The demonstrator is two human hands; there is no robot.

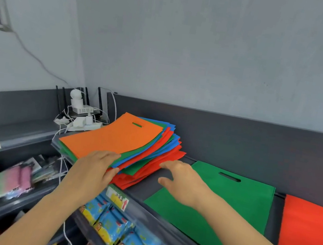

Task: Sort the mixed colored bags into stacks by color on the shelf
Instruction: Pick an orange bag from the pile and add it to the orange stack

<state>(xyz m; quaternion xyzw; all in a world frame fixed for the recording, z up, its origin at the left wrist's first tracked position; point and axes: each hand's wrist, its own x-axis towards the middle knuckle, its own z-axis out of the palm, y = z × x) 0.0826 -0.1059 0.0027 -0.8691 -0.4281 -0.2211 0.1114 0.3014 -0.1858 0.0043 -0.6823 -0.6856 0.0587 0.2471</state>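
Centre of frame: a mixed stack (153,152) of flat fabric bags in orange, green, blue and red lies on the dark grey shelf top (274,223). The left hand (95,167) pinches the near edge of the uppermost orange bag (112,136) and the layers just under it. The right hand (181,180) hovers open, holding nothing. Right of frame: a green bag (228,201) and a red bag (307,232) lie apart. The step in hand is probably lifting off the orange bag. Next, free that layer alone and lay it on bare shelf.

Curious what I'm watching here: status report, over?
Left hand pinching near corner of mixed stack. Right hand open beside it. Green bag, red bag already laid apart. Nothing in the way.
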